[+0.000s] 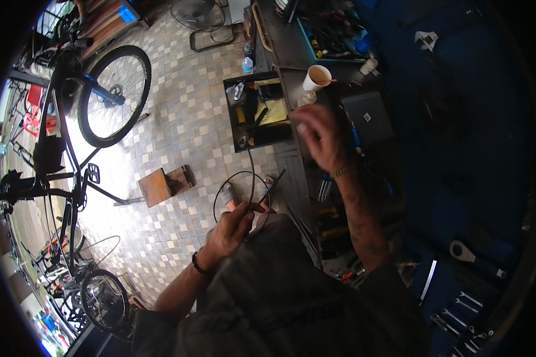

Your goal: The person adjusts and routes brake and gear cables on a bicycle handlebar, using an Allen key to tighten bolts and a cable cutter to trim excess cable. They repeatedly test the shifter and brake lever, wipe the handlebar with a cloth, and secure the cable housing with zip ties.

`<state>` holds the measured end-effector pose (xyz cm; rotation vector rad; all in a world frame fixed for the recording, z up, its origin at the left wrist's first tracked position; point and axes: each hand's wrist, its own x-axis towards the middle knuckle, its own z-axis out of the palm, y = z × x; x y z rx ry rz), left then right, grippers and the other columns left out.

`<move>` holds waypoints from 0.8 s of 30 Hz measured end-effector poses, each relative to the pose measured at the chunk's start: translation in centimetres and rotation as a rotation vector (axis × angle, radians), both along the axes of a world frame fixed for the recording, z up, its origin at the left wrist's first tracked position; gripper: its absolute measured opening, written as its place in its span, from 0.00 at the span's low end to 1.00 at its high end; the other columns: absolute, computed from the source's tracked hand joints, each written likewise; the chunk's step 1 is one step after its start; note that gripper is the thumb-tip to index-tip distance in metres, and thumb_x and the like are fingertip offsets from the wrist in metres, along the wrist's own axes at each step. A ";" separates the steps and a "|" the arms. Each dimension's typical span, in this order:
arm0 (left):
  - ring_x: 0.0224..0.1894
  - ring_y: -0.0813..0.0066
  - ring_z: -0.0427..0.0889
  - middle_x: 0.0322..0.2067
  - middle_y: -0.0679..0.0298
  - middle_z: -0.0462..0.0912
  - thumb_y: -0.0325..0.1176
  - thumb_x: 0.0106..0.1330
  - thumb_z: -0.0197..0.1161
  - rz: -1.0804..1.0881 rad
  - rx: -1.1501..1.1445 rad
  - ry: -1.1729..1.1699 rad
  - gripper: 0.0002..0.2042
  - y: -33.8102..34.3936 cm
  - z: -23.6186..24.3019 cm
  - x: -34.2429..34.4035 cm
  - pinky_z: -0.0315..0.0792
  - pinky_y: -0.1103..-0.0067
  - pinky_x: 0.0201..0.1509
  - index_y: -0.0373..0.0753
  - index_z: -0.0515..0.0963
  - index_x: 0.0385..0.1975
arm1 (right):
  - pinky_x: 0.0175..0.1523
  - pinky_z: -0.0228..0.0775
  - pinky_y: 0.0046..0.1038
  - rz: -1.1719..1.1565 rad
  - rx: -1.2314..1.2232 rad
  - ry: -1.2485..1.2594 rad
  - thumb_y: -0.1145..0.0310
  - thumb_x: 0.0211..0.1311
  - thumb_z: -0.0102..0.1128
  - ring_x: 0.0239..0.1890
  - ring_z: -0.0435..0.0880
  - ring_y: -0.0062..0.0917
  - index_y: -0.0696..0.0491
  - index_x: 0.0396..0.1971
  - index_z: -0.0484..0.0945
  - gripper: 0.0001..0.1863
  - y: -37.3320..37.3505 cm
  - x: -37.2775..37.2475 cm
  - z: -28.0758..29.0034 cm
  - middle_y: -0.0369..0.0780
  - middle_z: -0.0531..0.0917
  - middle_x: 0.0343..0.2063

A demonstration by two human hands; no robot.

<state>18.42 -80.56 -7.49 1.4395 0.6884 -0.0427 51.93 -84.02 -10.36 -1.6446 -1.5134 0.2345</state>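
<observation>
My left hand point(232, 231) is closed around a thin black cable point(215, 205), which looks like bicycle cable housing. The cable forms a loop in front of my body, and its ends stick out past my fingers. My right hand point(320, 135) is over the edge of the dark workbench, smeared by motion. Its fingers look loosely stretched, with the thumb apart, and nothing shows in them. Close to its fingertips are a small glass jar point(307, 99) and an open drawer point(237, 143) holding yellow paper, a black-handled tool and crumpled plastic.
A white cup point(317, 78) stands on the bench below a blue tool tray point(321, 58). Wrenches point(458, 312) hang on the dark blue board at right. A bicycle wheel point(114, 96), part of a raised bike, is at left. A wooden block point(156, 188) sits on the tiled floor.
</observation>
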 end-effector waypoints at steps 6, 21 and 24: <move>0.26 0.71 0.84 0.27 0.58 0.85 0.30 0.80 0.48 -0.150 0.161 -0.164 0.15 3.3 0.1 -2.2 0.75 0.73 0.34 0.29 0.78 0.56 | 0.78 0.60 0.47 0.495 -0.229 -0.093 0.68 0.68 0.66 0.79 0.62 0.42 0.41 0.64 0.80 0.24 3.1 -4.4 0.8 0.41 0.68 0.73; 0.34 0.53 0.88 0.32 0.50 0.87 0.24 0.72 0.62 -0.119 0.393 0.006 0.07 8.9 -0.5 -6.0 0.77 0.68 0.40 0.32 0.82 0.46 | 0.51 0.78 0.26 0.456 -0.287 0.424 0.71 0.61 0.78 0.43 0.88 0.23 0.56 0.43 0.89 0.12 3.0 -6.3 4.6 0.36 0.89 0.38; 0.31 0.64 0.84 0.30 0.55 0.85 0.25 0.71 0.66 0.040 0.371 -0.117 0.11 8.7 -1.0 -5.9 0.75 0.69 0.39 0.33 0.81 0.51 | 0.40 0.74 0.28 0.484 -0.194 0.275 0.70 0.58 0.80 0.34 0.85 0.23 0.55 0.40 0.91 0.11 4.8 -9.4 6.0 0.39 0.88 0.32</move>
